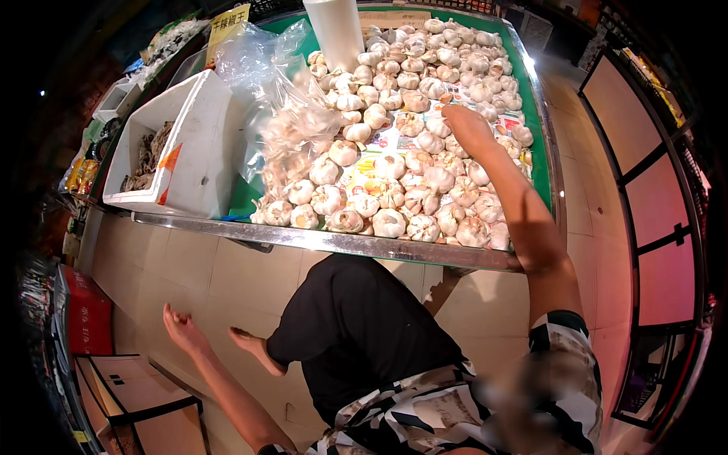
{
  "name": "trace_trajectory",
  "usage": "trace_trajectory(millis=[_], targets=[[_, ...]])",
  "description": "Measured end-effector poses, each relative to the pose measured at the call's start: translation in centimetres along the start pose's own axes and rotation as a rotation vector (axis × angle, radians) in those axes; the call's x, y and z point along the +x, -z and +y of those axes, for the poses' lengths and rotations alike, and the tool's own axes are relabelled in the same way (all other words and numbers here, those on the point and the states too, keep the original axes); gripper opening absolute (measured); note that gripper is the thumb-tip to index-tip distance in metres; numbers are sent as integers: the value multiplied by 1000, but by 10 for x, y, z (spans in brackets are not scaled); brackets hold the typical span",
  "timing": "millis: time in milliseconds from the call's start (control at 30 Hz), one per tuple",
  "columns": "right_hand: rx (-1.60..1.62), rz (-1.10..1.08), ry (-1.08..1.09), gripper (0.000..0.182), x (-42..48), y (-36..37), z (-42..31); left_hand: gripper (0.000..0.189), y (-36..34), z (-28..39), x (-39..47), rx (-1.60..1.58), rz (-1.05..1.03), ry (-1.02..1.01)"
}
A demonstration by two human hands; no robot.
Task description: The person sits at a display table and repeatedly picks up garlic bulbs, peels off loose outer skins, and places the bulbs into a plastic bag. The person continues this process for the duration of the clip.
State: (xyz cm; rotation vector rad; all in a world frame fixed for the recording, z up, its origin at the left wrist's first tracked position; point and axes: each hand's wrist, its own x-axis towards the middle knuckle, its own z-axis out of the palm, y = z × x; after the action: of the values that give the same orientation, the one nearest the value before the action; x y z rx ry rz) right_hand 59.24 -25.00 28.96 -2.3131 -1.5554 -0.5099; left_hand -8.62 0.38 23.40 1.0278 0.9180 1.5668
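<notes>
Many garlic bulbs (389, 223) cover a green, metal-edged display table (318, 241), over printed paper sheets (382, 141). My right hand (466, 126) reaches over the right part of the pile, its fingertips close to a small brownish piece, perhaps a loose clove (446, 98). The fingers are bent downward, and whether they hold anything cannot be seen. My left hand (183, 328) hangs over the floor at the lower left, away from the table, with loosely curled fingers and nothing visible in it. Left of the loose bulbs lies a clear plastic bag (296, 125) with garlic in or under it.
A white foam box (213, 142) holding dried brown goods (153, 153) stands at the table's left end. A white plastic roll (335, 34) rises at the back. A red box (88, 310) and a cabinet (142, 392) stand lower left; framed panels (654, 199) line the right side.
</notes>
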Motion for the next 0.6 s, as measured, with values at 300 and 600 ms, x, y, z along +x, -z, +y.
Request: trace_trajectory(millis=[300,600], targets=[[690,-38,-312,19,13,44,-103,68,-336,6,-120,312,-966,43],[349,-76,26,15,-9,57,-142,50,-423,-46,-171,327,-871,10]])
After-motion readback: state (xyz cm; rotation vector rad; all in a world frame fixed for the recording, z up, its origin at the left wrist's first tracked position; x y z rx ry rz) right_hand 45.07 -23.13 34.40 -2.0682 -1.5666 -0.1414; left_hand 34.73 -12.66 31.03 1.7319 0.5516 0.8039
